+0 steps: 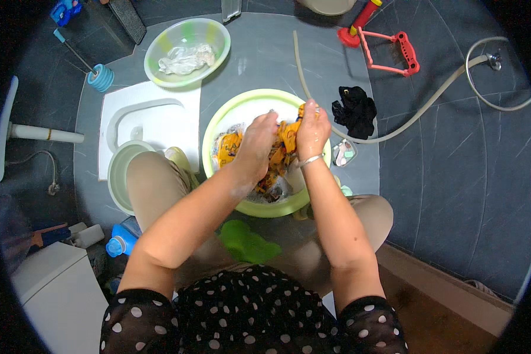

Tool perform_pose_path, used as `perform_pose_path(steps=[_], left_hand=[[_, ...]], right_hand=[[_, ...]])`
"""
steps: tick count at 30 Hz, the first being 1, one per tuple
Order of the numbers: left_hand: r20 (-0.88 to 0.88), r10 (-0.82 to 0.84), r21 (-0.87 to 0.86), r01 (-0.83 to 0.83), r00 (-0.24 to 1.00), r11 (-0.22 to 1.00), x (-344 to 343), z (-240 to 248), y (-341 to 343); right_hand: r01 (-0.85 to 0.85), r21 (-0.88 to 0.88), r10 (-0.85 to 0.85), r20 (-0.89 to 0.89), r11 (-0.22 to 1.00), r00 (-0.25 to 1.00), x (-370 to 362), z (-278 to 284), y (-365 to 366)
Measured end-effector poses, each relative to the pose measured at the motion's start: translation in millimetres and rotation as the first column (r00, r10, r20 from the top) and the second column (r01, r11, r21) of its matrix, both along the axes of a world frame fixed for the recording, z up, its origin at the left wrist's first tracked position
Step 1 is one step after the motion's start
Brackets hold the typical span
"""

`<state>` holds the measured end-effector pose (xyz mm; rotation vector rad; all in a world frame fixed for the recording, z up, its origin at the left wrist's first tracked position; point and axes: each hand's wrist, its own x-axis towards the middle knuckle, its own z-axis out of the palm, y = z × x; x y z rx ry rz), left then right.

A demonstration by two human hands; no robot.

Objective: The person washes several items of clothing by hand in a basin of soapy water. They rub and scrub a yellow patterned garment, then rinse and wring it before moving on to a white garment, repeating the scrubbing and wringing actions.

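Yellow patterned cloth [288, 137] sits in the lime-rimmed basin [271, 210], partly raised. My right grip [314, 133] is clamped on it; my left grip [258, 141], I cannot tell. Advised: work small folds evenly, inside the rim.

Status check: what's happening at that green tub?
Right hand holding orange patterned cloth. Left hand beside it, grip unclear. Cloth bunched over green tub. No obstruction visible.

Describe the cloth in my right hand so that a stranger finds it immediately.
Find the large yellow-green basin on the floor. Over it, the right hand grips the patterned cloth. Its orange colour separates it from the black cloth outside.
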<state>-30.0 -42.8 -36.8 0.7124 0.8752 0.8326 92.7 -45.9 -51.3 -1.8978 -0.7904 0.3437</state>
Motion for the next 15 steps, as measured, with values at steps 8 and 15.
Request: perform_pose_path(steps=[8,15], left_hand=[[0.47,-0.027,-0.472,0.277,0.882,0.837,6.4,-6.8,-25.0],[0.558,-0.123,-0.159,0.251,0.821,0.955,-11.5,-84.2,-32.7]], right_hand=[[-0.16,-0.006,0.157,-0.161,0.987,0.974,-49.3,7.8,-24.3],[-0.268,0.287,0.236,0.143,0.92,0.961,-87.7,3.2,-54.0]])
